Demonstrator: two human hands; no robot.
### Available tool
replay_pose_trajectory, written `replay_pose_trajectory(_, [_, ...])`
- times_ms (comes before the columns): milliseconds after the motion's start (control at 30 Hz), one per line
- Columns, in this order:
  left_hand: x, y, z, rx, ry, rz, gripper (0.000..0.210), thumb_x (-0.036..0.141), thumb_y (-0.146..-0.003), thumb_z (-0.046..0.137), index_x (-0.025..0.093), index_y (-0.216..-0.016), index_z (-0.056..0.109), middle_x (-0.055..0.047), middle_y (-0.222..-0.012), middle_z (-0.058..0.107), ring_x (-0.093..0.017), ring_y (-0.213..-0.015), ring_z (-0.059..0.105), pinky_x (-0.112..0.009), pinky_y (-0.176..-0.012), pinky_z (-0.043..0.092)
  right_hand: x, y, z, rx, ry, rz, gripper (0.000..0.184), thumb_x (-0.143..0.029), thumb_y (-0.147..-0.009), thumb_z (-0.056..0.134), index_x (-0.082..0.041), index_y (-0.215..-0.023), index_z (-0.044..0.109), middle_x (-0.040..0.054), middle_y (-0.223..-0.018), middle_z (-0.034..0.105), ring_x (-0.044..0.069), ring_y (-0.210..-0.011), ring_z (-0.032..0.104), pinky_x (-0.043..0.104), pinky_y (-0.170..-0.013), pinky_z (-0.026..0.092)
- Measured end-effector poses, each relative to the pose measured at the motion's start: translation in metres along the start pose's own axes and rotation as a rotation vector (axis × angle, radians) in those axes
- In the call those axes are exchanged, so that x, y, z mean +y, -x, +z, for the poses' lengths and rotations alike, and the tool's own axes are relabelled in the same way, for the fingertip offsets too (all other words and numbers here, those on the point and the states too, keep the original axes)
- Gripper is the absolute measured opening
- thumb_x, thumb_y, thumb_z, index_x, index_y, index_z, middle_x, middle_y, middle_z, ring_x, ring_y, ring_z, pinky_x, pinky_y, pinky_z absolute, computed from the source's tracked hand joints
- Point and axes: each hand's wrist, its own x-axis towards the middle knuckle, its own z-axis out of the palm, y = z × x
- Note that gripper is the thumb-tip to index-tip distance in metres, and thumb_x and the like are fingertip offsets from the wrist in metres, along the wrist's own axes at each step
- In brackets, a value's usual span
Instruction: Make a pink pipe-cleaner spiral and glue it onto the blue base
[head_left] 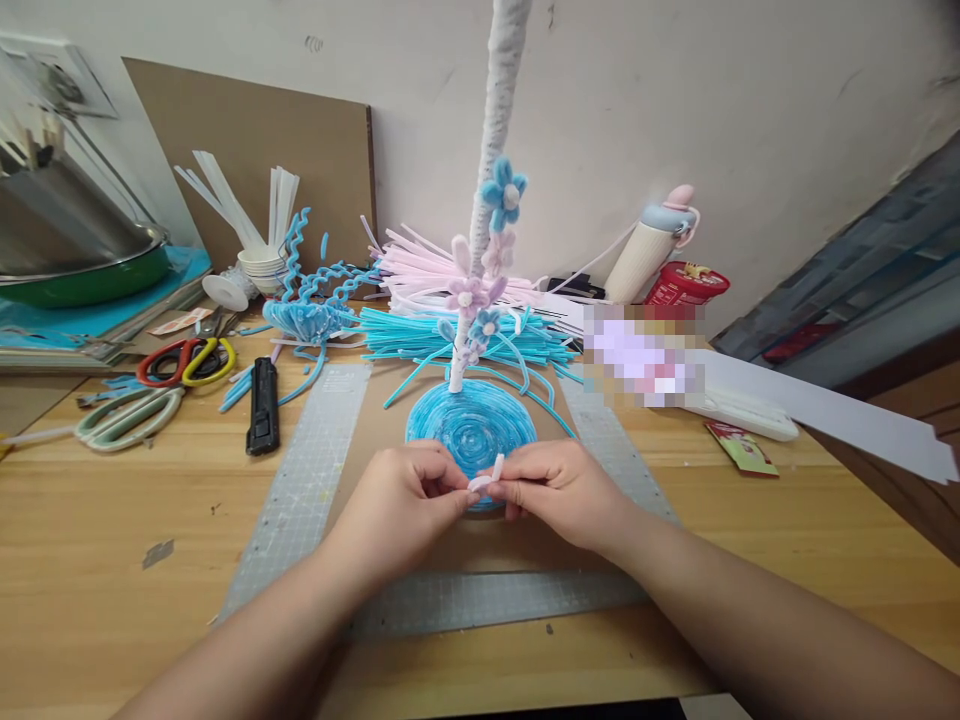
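Between my two hands is a short, pale pink pipe cleaner [498,466] bent into a small curl. My left hand [409,500] pinches one side of it with thumb and forefinger. On the other side, my right hand [561,490] pinches it too, and a stub sticks up there. Just behind them lies a round base [472,420] coiled from blue pipe cleaners, partly covered by my fingers. A white wrapped stem [482,235] rises from the base's back edge. Blue flowers [503,195] and pink flowers [466,298] of pipe cleaner are fixed along it.
Bundles of blue pipe cleaners [465,335] and pink pipe cleaners [435,265] lie behind the base. Left are scissors [187,360] and a black utility knife [262,405]. A bottle [649,250] and a red cup [686,288] stand back right. A cutting mat [300,510] lies beneath brown board.
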Motion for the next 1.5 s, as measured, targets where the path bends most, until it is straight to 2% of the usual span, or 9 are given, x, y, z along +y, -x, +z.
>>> replay_pose_trajectory(167, [0.001,0.001,-0.003,-0.117,-0.084,0.059,0.022,0.022,-0.077,0.063,0.016,-0.055,0.062,0.001,-0.062,0.058,-0.01,-0.06,0.053,-0.022,-0.056,0.038,0.008,-0.001,0.0,-0.21,-0.275,0.247,0.028,-0.042,-0.072,0.069,-0.015,-0.07,0.073,0.0002,-0.054,0.061,0.01,-0.048,0.057,0.021,-0.046,0.045])
replay_pose_trajectory(267, [0.001,0.001,-0.003,-0.191,-0.145,0.06,0.021,0.019,-0.075,0.063,0.016,-0.055,0.061,0.002,-0.062,0.058,-0.01,-0.059,0.054,-0.022,-0.057,0.038,0.01,-0.001,0.002,-0.307,-0.295,0.328,0.031,-0.043,-0.068,0.072,-0.013,-0.063,0.069,0.0006,-0.052,0.06,0.01,-0.047,0.058,0.02,-0.045,0.045])
replay_pose_trajectory(500, [0.003,0.002,-0.002,-0.243,-0.105,-0.066,0.022,0.026,-0.074,0.064,0.015,-0.055,0.06,0.001,-0.06,0.057,-0.011,-0.058,0.052,-0.023,-0.053,0.037,0.005,0.004,0.006,-0.284,-0.213,0.314,0.033,-0.044,-0.071,0.07,-0.014,-0.061,0.061,-0.0022,-0.048,0.055,0.01,-0.045,0.057,0.017,-0.042,0.042])
replay_pose_trajectory(633, [0.004,0.0,-0.005,-0.226,-0.09,-0.105,0.016,0.034,-0.074,0.066,0.018,-0.077,0.067,0.001,-0.07,0.059,-0.012,-0.06,0.051,-0.023,-0.053,0.039,0.003,0.003,0.001,-0.295,-0.315,0.303,0.035,-0.044,-0.074,0.068,-0.013,-0.059,0.058,-0.0019,-0.052,0.058,0.007,-0.043,0.056,0.016,-0.042,0.042])
replay_pose_trajectory(733, [0.003,-0.001,-0.006,-0.127,-0.092,0.025,0.023,0.032,-0.078,0.065,0.022,-0.099,0.065,-0.002,-0.088,0.063,-0.014,-0.07,0.056,-0.026,-0.062,0.044,0.002,0.003,0.001,-0.342,-0.316,0.38,0.036,-0.044,-0.07,0.072,-0.013,-0.058,0.057,-0.0017,-0.052,0.058,0.007,-0.041,0.055,0.015,-0.039,0.039])
replay_pose_trajectory(867, [0.006,-0.002,-0.006,-0.22,-0.112,0.286,0.011,0.02,-0.084,0.058,0.022,-0.088,0.068,-0.003,-0.094,0.063,-0.016,-0.087,0.058,-0.028,-0.078,0.045,0.0,0.006,0.005,-0.42,-0.33,0.432,0.035,-0.043,-0.068,0.073,-0.013,-0.059,0.058,-0.0025,-0.051,0.058,0.006,-0.04,0.055,0.014,-0.038,0.038])
replay_pose_trajectory(933, [0.008,-0.001,-0.005,-0.234,-0.175,0.301,0.011,0.018,-0.084,0.057,0.02,-0.08,0.067,-0.003,-0.088,0.062,-0.016,-0.085,0.058,-0.028,-0.075,0.045,-0.001,0.006,0.006,-0.41,-0.328,0.432,0.034,-0.043,-0.067,0.073,-0.013,-0.059,0.059,-0.0029,-0.051,0.057,0.006,-0.04,0.054,0.013,-0.037,0.037])
replay_pose_trajectory(1100, [0.007,0.002,-0.004,-0.132,-0.225,0.229,0.012,0.018,-0.082,0.057,0.019,-0.074,0.065,-0.002,-0.082,0.061,-0.015,-0.079,0.057,-0.028,-0.07,0.043,-0.002,0.005,0.004,-0.292,-0.361,0.427,0.031,-0.04,-0.067,0.073,-0.014,-0.059,0.06,-0.003,-0.049,0.057,0.006,-0.039,0.053,0.015,-0.037,0.039])
replay_pose_trajectory(1500, [0.002,-0.004,-0.006,-0.11,0.099,0.021,0.015,0.027,-0.081,0.059,0.019,-0.075,0.071,-0.003,-0.078,0.068,-0.016,-0.075,0.061,-0.029,-0.07,0.044,-0.004,0.003,-0.002,-0.066,-0.514,0.324,0.031,-0.042,-0.066,0.075,-0.013,-0.064,0.063,-0.0028,-0.052,0.06,0.006,-0.04,0.053,0.016,-0.04,0.04])
